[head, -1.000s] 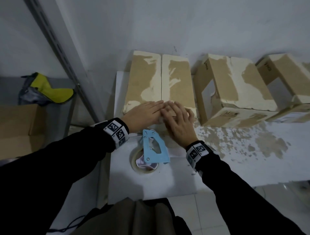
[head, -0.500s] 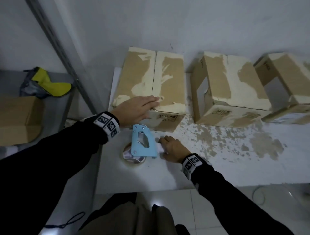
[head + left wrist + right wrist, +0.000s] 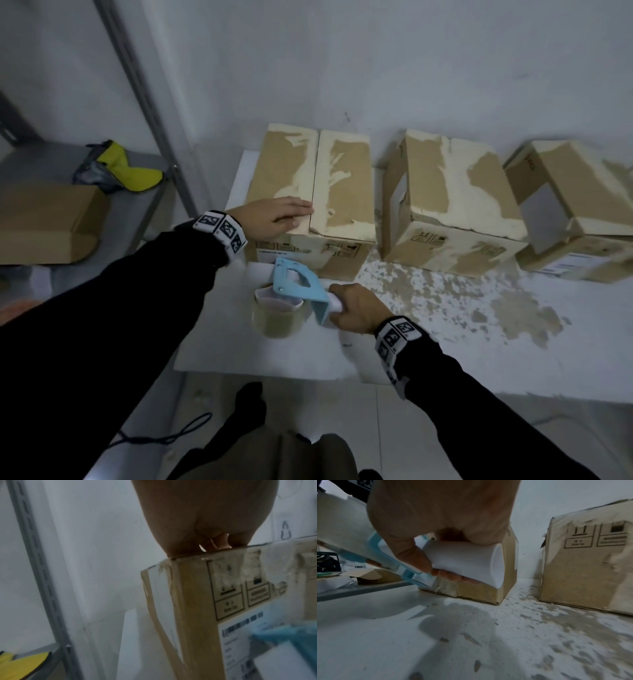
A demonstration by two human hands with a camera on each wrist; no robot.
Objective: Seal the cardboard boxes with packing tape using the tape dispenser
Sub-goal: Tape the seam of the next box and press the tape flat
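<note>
Nearest, right hand (image 3: 356,306) curled around the white handle (image 3: 464,561) of the blue tape dispenser (image 3: 298,286), roll (image 3: 277,317) low over the table (image 3: 462,342), likely gripped that way to swing the tool up to the box. Just beyond, left hand (image 3: 270,217) spread flat on the near box (image 3: 315,192), fingertips at the centre seam, presumably pinning the flaps shut for taping. Farther along, two more boxes (image 3: 448,192) by the wall, the last cut off at the frame edge. Loose tape end hidden; seam seemingly not yet taped.
</note>
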